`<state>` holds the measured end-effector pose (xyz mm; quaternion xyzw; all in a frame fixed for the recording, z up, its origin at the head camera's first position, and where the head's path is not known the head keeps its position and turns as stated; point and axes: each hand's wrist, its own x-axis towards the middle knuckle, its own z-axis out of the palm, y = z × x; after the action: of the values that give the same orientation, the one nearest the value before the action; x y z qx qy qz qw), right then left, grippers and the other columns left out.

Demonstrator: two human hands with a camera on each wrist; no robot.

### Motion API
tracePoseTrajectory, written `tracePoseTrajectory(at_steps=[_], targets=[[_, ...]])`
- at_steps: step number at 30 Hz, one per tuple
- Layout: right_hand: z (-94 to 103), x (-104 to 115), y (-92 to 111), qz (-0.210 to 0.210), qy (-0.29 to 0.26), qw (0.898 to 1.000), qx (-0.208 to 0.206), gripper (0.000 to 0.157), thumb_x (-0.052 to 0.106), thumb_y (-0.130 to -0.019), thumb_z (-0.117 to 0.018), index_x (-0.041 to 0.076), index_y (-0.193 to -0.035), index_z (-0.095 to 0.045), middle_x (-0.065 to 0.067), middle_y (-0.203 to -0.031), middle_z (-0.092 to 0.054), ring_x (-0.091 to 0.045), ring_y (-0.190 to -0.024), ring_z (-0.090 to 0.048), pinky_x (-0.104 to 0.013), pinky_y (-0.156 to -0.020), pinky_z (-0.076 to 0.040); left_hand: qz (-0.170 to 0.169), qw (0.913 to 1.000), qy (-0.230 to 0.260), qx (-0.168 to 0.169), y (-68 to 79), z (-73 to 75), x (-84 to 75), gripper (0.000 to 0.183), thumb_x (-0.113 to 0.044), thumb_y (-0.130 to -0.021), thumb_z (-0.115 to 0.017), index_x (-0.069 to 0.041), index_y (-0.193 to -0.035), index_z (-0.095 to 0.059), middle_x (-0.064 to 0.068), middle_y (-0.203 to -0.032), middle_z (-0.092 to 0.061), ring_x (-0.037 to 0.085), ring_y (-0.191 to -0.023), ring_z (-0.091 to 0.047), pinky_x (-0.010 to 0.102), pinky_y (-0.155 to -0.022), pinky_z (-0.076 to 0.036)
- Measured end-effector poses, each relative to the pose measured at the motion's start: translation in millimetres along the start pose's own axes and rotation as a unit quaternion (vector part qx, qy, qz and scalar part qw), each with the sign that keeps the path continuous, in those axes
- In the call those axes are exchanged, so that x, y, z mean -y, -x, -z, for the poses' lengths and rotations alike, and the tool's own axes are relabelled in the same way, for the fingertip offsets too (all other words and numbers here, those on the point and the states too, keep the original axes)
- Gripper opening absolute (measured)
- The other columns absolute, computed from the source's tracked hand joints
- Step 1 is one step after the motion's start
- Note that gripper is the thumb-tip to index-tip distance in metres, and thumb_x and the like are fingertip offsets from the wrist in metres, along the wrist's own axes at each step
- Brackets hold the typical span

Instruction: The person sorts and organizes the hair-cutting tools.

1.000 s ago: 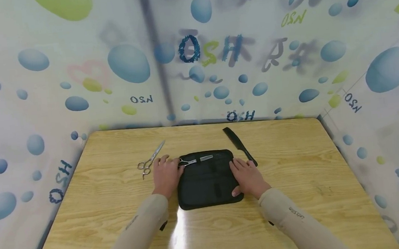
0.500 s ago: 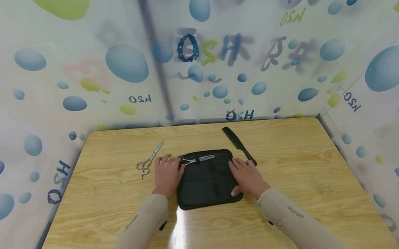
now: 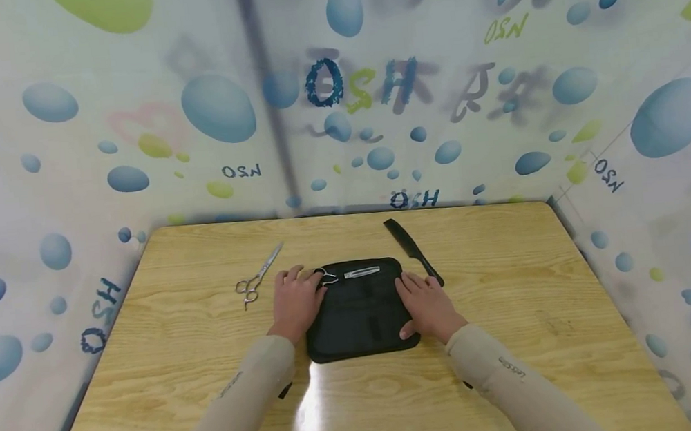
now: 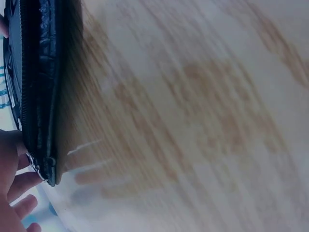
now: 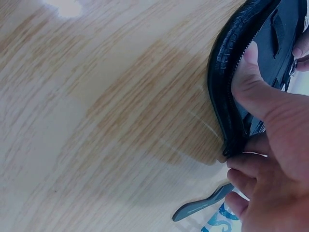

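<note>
A black zippered case (image 3: 356, 322) lies on the table between both hands. Along its far edge lies a pair of silver scissors (image 3: 362, 272), its middle hidden under a black strap and its finger rings showing left of it. With thumb and fingers, my left hand (image 3: 296, 300) pinches the scissors at the finger rings, over the case's far left corner. My right hand (image 3: 428, 307) grips the case's right edge; in the right wrist view its thumb (image 5: 251, 72) lies on the zipper side and the other fingers are outside the edge.
Another pair of silver scissors (image 3: 259, 277) lies left of the case. A black comb (image 3: 412, 247) with a handle lies just beyond the right hand. The wooden table (image 3: 163, 330) meets patterned walls at the back and sides.
The left hand has shifted to the right, and the scissors on the case have slid further right through the strap. The right hand has stayed on the case's edge.
</note>
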<state>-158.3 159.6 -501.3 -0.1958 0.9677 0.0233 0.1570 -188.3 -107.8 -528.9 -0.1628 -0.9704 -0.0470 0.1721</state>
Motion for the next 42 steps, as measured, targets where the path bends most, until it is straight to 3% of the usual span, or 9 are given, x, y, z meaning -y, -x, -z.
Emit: tracePoseTrajectory(at_steps=[13, 21, 42], targets=[[-1.6, -0.8, -1.8, -0.003, 0.010, 1.000, 0.002, 0.106, 0.057, -0.071, -0.076, 0.003, -0.151, -0.032, -0.015, -0.159, -0.029, -0.028, -0.148, -0.027, -0.047, -0.109, -0.030, -0.013, 0.9998, 0.007, 0.015, 0.1, -1.3, 0.2, 0.032, -0.033, -0.088, -0.071, -0.017, -0.115, -0.071, 0.003, -0.118, -0.072, 0.026, -0.119, -0.060, 0.049, -0.097, -0.043], [-3.1, -0.9, -2.4, -0.005, 0.004, 1.000, 0.008, 0.107, 0.057, -0.071, -0.076, 0.003, -0.152, -0.032, -0.014, -0.160, -0.028, -0.028, -0.149, -0.026, -0.046, -0.110, -0.030, -0.010, 0.9982, 0.022, 0.055, -1.3, -5.2, -0.4, 0.035, -0.033, -0.091, -0.068, -0.018, -0.123, -0.068, 0.002, -0.127, -0.068, 0.027, -0.125, -0.056, 0.050, -0.100, -0.041], [-1.9, 0.8, -1.6, -0.007, 0.001, 1.000, 0.009, 0.106, 0.056, -0.072, -0.076, 0.003, -0.152, -0.031, -0.014, -0.160, -0.027, -0.029, -0.149, -0.026, -0.047, -0.112, -0.028, -0.012, 0.9979, 0.039, 0.052, -4.8, -4.2, -7.6, 0.034, -0.026, -0.091, -0.069, -0.018, -0.123, -0.068, -0.002, -0.124, -0.069, 0.026, -0.127, -0.055, 0.050, -0.101, -0.042]])
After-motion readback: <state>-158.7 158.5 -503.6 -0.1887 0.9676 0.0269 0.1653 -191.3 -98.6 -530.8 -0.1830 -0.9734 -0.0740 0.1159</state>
